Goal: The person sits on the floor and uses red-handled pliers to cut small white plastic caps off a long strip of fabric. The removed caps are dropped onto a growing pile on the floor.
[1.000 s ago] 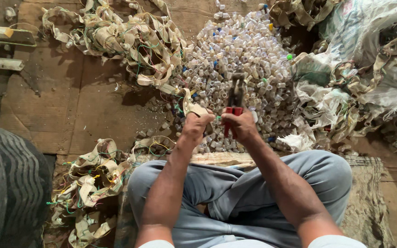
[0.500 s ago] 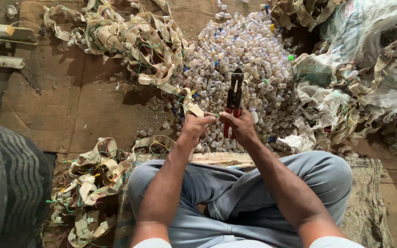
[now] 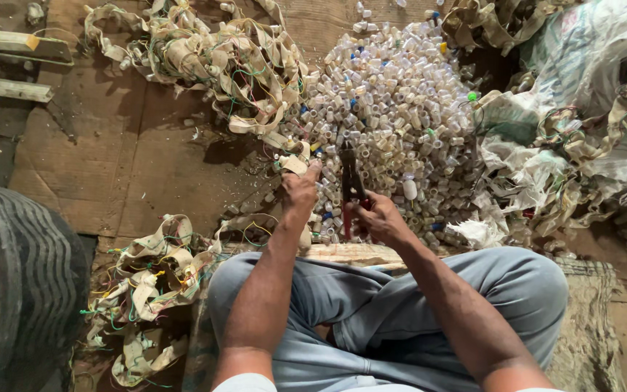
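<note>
Your right hand [image 3: 380, 218] grips the red-handled pliers [image 3: 350, 181], long axis pointing to twelve o'clock, while your left hand [image 3: 300, 190] at nine o'clock of them pinches a beige strip [image 3: 295, 164].

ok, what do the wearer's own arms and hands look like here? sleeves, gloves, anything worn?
Both arms are bare from the short white sleeves at the bottom edge down to the hands. The left hand and right hand are ungloved. No watch, ring, band or strap shows on either wrist or forearm. Below the arms, grey-blue trousers cover the legs.
</note>
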